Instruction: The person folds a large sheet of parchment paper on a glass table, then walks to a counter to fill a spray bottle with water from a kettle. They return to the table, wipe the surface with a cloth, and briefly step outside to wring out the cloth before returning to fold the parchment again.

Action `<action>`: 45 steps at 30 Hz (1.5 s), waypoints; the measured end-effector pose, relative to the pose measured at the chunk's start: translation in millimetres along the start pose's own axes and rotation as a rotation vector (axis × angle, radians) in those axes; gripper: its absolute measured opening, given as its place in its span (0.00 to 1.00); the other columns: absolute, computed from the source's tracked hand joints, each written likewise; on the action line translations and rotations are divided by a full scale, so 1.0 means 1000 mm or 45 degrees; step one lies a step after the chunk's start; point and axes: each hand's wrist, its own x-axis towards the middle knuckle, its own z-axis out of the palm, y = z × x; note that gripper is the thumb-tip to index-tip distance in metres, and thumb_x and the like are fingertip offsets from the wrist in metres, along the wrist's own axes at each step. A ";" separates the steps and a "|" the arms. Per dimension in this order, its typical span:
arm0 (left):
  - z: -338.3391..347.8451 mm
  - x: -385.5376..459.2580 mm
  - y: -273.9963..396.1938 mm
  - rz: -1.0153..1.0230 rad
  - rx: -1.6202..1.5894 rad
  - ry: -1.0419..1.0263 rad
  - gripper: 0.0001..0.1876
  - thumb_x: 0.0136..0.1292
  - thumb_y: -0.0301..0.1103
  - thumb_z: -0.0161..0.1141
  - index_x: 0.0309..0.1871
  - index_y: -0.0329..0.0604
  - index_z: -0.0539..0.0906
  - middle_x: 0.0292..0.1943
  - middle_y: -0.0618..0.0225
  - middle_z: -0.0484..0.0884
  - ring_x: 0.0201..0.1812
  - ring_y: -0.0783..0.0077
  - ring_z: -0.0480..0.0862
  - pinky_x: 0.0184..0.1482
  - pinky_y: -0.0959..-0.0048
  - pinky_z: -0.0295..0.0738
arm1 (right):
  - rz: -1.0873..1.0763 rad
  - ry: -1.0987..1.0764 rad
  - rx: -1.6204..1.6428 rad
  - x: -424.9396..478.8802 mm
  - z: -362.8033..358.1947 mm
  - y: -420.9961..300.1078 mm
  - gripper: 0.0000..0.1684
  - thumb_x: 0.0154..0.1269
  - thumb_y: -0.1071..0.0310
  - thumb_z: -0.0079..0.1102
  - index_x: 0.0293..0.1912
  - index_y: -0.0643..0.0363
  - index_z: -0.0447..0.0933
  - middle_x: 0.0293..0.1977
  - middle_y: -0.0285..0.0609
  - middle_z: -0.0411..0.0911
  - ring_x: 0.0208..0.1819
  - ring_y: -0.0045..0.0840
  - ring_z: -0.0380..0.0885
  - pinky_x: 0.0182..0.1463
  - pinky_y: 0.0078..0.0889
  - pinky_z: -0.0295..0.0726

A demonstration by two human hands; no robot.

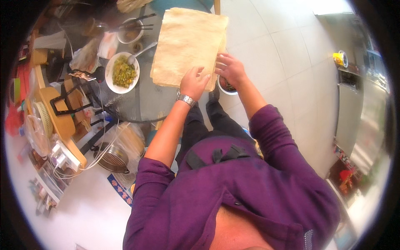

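Note:
A stack of thin, pale-yellow rectangular food sheets [187, 43], possibly tofu skin, lies at the right side of the dark round table [142, 106]. My left hand [195, 82], with a metal watch at its wrist, rests on the near part of the top sheet, fingers loosely bent and apart. At the stack's right edge, the fingertips of my right hand [232, 68] touch the layered sides; whether they pinch a sheet is unclear. Left of the stack, a white bowl [109, 79] holds chopped green and yellow food, with a metal spoon [147, 50] leaning on its rim.
A smaller bowl [130, 39] with dark chopsticks [140, 20] stands farther back. Under my right wrist, a container [229, 90] of dark food is partly hidden. At left are a phone [82, 75], a wooden chair [57, 115], a power strip [64, 156] and hanging cables.

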 end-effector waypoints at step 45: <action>-0.011 0.050 0.008 0.034 0.159 -0.158 0.18 0.68 0.37 0.73 0.59 0.46 0.89 0.40 0.56 0.92 0.39 0.66 0.92 0.45 0.66 0.87 | -0.079 -0.035 0.027 0.006 0.012 0.011 0.30 0.73 0.76 0.68 0.68 0.71 0.69 0.58 0.54 0.81 0.56 0.38 0.87 0.61 0.38 0.91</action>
